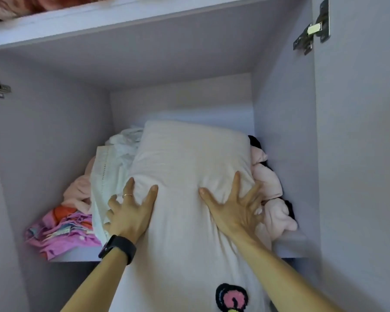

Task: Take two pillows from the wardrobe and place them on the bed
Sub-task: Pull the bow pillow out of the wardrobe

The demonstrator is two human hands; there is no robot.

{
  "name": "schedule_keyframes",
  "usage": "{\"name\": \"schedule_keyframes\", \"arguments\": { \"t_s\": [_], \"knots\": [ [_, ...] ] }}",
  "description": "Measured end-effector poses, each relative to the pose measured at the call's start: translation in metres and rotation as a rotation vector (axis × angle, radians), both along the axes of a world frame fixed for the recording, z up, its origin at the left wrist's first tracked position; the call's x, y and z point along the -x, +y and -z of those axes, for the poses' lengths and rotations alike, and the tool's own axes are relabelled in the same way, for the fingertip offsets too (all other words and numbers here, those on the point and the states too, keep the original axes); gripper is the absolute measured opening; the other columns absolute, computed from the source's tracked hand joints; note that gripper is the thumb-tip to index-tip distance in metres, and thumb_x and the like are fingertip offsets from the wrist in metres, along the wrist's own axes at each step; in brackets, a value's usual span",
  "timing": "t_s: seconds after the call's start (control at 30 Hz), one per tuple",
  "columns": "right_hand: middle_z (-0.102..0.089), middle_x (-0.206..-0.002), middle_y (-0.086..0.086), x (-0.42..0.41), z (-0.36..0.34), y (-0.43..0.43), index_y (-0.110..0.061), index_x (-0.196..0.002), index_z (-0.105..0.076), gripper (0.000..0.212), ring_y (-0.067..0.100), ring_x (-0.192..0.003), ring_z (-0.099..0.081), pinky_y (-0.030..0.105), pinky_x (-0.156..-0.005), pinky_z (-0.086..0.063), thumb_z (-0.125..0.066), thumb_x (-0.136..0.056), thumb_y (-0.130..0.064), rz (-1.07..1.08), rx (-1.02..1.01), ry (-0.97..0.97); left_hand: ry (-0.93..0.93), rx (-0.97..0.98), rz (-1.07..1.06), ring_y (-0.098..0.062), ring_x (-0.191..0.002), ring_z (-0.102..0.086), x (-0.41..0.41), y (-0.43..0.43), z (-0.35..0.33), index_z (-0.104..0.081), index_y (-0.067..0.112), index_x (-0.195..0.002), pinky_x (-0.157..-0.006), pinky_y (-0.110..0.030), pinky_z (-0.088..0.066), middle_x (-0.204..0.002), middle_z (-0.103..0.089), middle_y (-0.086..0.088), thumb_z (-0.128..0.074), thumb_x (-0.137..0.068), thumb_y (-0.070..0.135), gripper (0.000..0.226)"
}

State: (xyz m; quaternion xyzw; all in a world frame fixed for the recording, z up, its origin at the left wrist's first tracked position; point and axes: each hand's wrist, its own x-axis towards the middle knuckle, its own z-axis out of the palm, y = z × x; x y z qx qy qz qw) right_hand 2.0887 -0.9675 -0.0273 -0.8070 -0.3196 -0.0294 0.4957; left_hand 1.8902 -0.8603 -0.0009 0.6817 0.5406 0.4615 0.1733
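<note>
A cream-white pillow (189, 158) lies on a wardrobe shelf (288, 244) and hangs out over its front edge toward me. My left hand (131, 212), with a ring and a black wristband, grips the pillow's left side, fingers spread and pressed into the fabric. On the pillow's right side my right hand (234, 206) grips it the same way. A pink and black embroidered patch (231, 297) shows on white fabric at the bottom. No second pillow can be made out among the linen.
White folded linen (108, 176) lies left of the pillow, with pink and orange patterned cloth (61, 230) beside it. Pale pink bedding (270, 188) is wedged at the right wall. A shelf above (99, 25) holds reddish fabric. The open door with its hinge (313, 30) stands at right.
</note>
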Motion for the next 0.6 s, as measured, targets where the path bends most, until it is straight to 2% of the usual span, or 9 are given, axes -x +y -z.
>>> {"name": "schedule_keyframes", "arguments": {
  "t_s": [0.03, 0.1, 0.2, 0.3, 0.43, 0.5, 0.6],
  "knots": [
    [0.024, -0.165, 0.01, -0.002, -0.001, 0.0, -0.051, -0.151, 0.018, 0.126, 0.034, -0.153, 0.015, 0.064, -0.118, -0.001, -0.023, -0.048, -0.111, 0.008, -0.001, 0.023, 0.009, -0.008, 0.005, -0.041, -0.143, -0.029, 0.0, 0.001, -0.004, -0.015, 0.057, -0.149, -0.113, -0.063, -0.024, -0.16, -0.023, -0.013, -0.036, -0.068, 0.097, 0.093],
    [0.007, -0.166, 0.016, -0.005, -0.001, 0.0, -0.048, -0.152, 0.014, 0.127, 0.037, -0.152, 0.0, 0.061, -0.118, -0.007, -0.027, -0.049, -0.109, 0.023, 0.027, 0.054, 0.038, -0.017, 0.034, -0.04, -0.144, -0.028, -0.002, 0.004, -0.008, -0.011, 0.06, -0.148, -0.112, -0.064, -0.023, -0.162, -0.022, -0.013, -0.036, -0.063, 0.1, 0.097],
    [-0.025, -0.156, 0.018, -0.011, 0.004, 0.001, -0.041, -0.152, -0.005, 0.116, 0.038, -0.141, -0.023, 0.055, -0.114, -0.02, -0.034, -0.059, -0.103, 0.058, 0.028, -0.013, 0.084, -0.033, 0.031, -0.04, -0.139, -0.034, -0.007, 0.005, -0.004, -0.01, 0.06, -0.147, -0.109, -0.061, -0.026, -0.154, -0.032, -0.015, -0.037, -0.06, 0.102, 0.101],
    [-0.044, -0.137, 0.019, -0.013, 0.016, 0.003, -0.036, -0.143, -0.028, 0.1, 0.038, -0.125, -0.039, 0.049, -0.108, -0.032, -0.043, -0.065, -0.097, 0.133, -0.013, -0.146, 0.13, -0.079, -0.015, -0.04, -0.132, -0.04, -0.011, 0.007, 0.012, -0.016, 0.057, -0.148, -0.105, -0.057, -0.031, -0.146, -0.037, -0.017, -0.04, -0.064, 0.098, 0.097],
    [-0.051, -0.124, 0.015, -0.017, 0.017, 0.006, -0.029, -0.127, -0.045, 0.081, 0.036, -0.119, -0.044, 0.043, -0.097, -0.039, -0.058, -0.07, -0.085, 0.134, -0.133, -0.173, 0.11, -0.176, -0.052, -0.04, -0.118, -0.047, -0.014, 0.012, 0.017, -0.032, 0.048, -0.14, -0.097, -0.053, -0.037, -0.132, -0.045, -0.017, -0.048, -0.07, 0.09, 0.083],
    [-0.053, -0.121, 0.014, -0.017, 0.017, 0.004, -0.023, -0.122, -0.048, 0.074, 0.035, -0.118, -0.047, 0.041, -0.091, -0.041, -0.06, -0.075, -0.08, 0.102, -0.126, -0.187, 0.102, -0.22, -0.033, -0.04, -0.116, -0.047, -0.014, 0.01, 0.018, -0.038, 0.043, -0.135, -0.095, -0.052, -0.039, -0.126, -0.047, -0.016, -0.052, -0.073, 0.085, 0.076],
    [-0.055, -0.118, 0.015, -0.008, 0.012, -0.002, -0.016, -0.115, -0.051, 0.066, 0.037, -0.115, -0.051, 0.043, -0.089, -0.046, -0.061, -0.081, -0.072, 0.074, -0.098, -0.255, 0.064, -0.281, 0.0, -0.036, -0.111, -0.05, -0.004, 0.003, 0.019, -0.043, 0.04, -0.127, -0.092, -0.05, -0.044, -0.116, -0.045, -0.009, -0.057, -0.076, 0.079, 0.065]
  ]
}}
